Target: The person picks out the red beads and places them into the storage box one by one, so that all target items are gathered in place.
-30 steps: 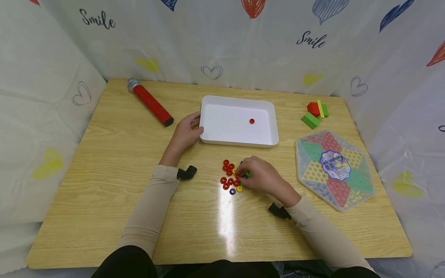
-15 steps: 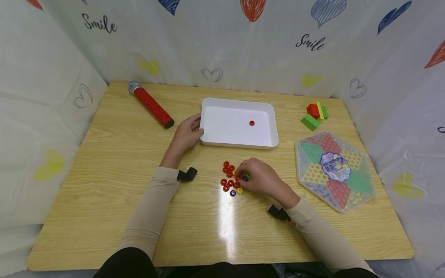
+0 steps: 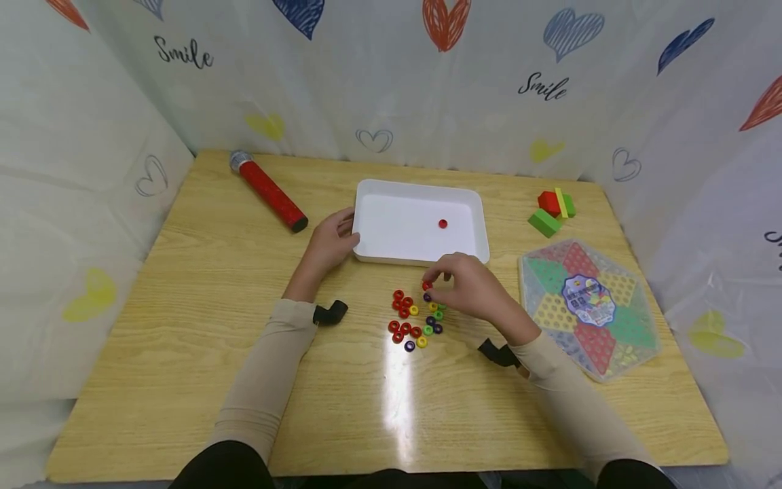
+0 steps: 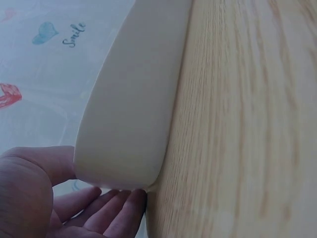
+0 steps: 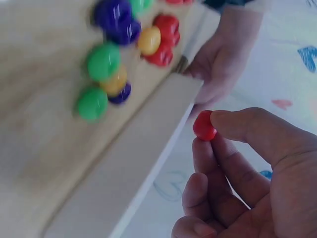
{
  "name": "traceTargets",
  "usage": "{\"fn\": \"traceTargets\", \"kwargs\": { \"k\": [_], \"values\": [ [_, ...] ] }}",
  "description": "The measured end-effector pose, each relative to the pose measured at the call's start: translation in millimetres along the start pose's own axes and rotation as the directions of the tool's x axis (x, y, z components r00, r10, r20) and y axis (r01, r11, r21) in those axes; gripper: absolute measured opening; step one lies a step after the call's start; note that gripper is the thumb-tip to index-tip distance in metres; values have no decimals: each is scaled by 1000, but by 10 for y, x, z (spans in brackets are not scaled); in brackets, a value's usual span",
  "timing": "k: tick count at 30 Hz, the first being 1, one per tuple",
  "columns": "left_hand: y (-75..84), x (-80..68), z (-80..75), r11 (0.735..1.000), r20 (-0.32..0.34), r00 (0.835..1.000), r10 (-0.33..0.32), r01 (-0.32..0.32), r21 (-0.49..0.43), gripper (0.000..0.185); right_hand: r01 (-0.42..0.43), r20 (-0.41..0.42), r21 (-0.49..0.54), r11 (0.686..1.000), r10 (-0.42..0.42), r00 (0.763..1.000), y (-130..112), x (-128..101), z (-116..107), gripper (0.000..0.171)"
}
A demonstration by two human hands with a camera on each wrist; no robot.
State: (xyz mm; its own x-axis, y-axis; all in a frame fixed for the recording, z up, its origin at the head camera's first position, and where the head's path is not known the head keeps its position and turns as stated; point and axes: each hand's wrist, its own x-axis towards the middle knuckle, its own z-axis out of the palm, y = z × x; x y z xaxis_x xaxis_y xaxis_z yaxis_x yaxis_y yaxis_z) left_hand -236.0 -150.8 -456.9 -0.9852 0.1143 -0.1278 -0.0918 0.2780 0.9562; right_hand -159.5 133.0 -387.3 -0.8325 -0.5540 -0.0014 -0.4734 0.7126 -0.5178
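My right hand [image 3: 470, 288] pinches a red bead [image 5: 204, 125] between thumb and fingertips, above the table in front of the white tray [image 3: 397, 227]. My left hand [image 3: 330, 243] holds the tray at its left end; in the left wrist view the thumb [image 4: 59, 161] is at the rim and the fingertips are against the outer wall. One red bead [image 3: 442, 223] lies inside the tray. On the table below the right hand are several red beads [image 3: 406, 329], with yellow, green and dark purple beads [image 3: 410, 346] among them.
A red microphone [image 3: 271, 195] with a silver head lies at the back left. At the back right sit a few red, green and yellow blocks [image 3: 545, 222]. A hexagonal clear case [image 3: 589, 309] of coloured sections lies right of the right hand. Printed white sheeting surrounds the table.
My right hand has risen from the bead pile toward the tray with a red bead pinched in it, uncovering green, yellow and purple beads. The left hand stays at the tray.
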Motion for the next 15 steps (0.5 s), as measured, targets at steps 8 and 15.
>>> {"fn": "traceTargets", "kwargs": {
  "k": [8,15],
  "values": [
    [-19,-15,0,1000,0,1000,0,0,-6,62,-18,-38,6,1000,18,999,108,257,-245,12],
    [-3,-23,-7,1000,9,1000,22,-22,-10,62,-20,-50,-4,1000,20,999,185,411,-432,10]
  ]
}}
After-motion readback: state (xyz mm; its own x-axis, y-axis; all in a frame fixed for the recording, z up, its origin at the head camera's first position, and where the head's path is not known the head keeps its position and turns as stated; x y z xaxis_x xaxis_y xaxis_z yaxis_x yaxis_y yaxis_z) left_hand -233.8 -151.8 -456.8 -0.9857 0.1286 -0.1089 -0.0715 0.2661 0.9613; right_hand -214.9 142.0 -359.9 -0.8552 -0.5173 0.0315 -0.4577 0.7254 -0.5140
